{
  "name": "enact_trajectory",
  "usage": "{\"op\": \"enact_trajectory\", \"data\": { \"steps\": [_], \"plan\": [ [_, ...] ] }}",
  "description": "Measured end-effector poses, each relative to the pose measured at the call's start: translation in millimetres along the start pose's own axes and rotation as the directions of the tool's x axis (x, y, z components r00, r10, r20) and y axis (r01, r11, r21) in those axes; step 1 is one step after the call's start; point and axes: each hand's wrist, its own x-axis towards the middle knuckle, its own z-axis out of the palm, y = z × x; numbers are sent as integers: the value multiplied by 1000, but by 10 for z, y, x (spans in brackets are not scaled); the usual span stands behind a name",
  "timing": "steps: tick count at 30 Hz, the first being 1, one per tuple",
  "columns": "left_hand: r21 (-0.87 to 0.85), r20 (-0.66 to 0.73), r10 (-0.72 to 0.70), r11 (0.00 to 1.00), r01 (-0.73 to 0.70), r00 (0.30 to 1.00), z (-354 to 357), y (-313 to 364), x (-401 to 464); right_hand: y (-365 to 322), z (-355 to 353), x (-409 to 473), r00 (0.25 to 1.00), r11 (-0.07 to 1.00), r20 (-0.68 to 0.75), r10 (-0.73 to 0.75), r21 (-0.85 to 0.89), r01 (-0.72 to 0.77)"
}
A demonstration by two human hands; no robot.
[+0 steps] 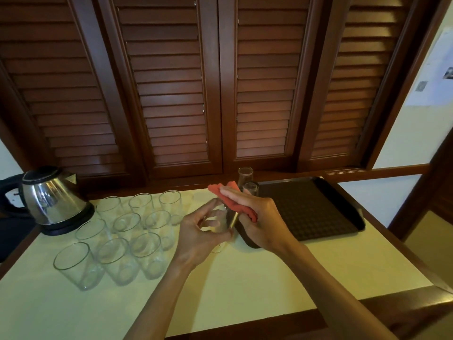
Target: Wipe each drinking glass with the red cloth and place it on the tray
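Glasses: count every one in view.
12 glasses: nine clustered on the counter by the kettle, one in the left hand, two at the tray's far-left corner. More may hide behind the right hand.

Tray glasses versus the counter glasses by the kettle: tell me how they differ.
The tray glasses number two; the counter glasses number nine. The tray glasses appear to stand mouth down on the tray, the counter glasses mouth up, beside the kettle. All are clear and empty.
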Motion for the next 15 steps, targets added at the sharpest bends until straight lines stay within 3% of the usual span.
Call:
{"op": "enact_trajectory", "data": {
  "steps": [6, 9, 13, 15],
  "plan": [
    [-34, -74, 4, 999, -7, 997, -66, -4, 42, 92, 4, 19, 998, 996, -21, -66, 59, 67],
    [11, -3, 11, 1000, -11, 1000, 7, 13, 14, 118, 36, 87, 999, 997, -26, -18, 72, 20],
    [-55, -73, -73, 996, 69, 995, 61, -112, 37, 211, -11, -21, 997, 995, -28, -69, 67, 70],
    [-91, -114, -134, 988, 124, 984, 85, -167, 51, 401, -117, -161, 996, 999, -87, -27, 27, 29]
  ]
}}
